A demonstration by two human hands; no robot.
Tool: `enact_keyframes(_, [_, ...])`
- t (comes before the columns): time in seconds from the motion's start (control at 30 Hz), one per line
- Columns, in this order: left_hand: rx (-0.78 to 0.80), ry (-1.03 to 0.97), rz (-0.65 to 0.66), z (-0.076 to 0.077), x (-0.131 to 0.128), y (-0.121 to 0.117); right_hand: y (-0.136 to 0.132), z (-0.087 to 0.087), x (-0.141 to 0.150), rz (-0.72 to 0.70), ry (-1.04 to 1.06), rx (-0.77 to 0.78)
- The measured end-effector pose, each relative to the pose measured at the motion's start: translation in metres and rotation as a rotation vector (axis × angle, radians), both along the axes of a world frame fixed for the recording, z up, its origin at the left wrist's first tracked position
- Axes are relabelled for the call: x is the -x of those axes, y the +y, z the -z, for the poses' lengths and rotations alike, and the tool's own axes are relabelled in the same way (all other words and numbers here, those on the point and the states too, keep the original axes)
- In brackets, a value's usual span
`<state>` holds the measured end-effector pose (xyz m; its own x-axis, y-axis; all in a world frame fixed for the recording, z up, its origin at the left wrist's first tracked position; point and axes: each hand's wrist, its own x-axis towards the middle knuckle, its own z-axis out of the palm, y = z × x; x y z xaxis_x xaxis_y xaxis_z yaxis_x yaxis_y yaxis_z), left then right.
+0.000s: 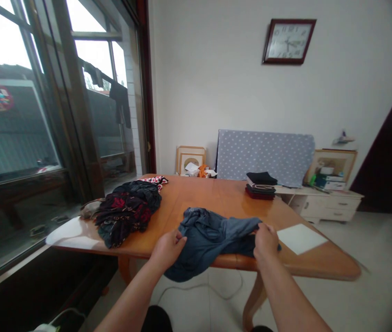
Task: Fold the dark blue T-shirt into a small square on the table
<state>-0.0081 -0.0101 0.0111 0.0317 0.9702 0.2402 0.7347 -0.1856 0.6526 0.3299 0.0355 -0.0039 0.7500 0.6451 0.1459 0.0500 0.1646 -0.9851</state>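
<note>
Slate-blue fabric makes up the garment [204,233] at the near edge of the surface [203,191], bunched on top, with its near left part drooping over the edge. It looks light, soft and limp, neither fragile nor likely to slip; being so floppy, it is best held by two well-separated edges or corners. The left hand [169,249] pinches its left side between thumb and fingers; the right hand [265,240] is closed around its right end.

A loose heap of dark clothes [128,210] lies to the left, and a neat folded stack [261,186] sits at the far right. Just beside the right hand, a flat white sheet [301,239] limits room for spreading the cloth that way; the middle offers more.
</note>
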Motion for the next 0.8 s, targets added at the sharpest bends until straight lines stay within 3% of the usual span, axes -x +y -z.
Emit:
enact_keyframes(0.17, [0.053, 0.166, -0.087, -0.015, -0.013, 0.015, -0.015, 0.02, -0.045, 0.205, -0.048, 0.117])
enact_keyframes(0.33, [-0.021, 0.233, -0.061, -0.02, -0.029, 0.042, -0.02, 0.018, -0.057, 0.223, -0.378, 0.176])
enact_keyframes(0.53, [0.027, 0.202, -0.111, -0.009, -0.045, 0.068, -0.019, -0.003, -0.032, -0.094, -0.77, 0.134])
enact_keyframes(0.63, [0.056, 0.094, -0.115, -0.003, -0.045, 0.074, -0.015, 0.002, -0.019, -0.254, -0.877, 0.232])
enact_keyframes(0.8, [0.078, -0.124, -0.119, -0.006, -0.026, 0.079, -0.006, 0.02, -0.02, -0.322, -0.877, 0.359])
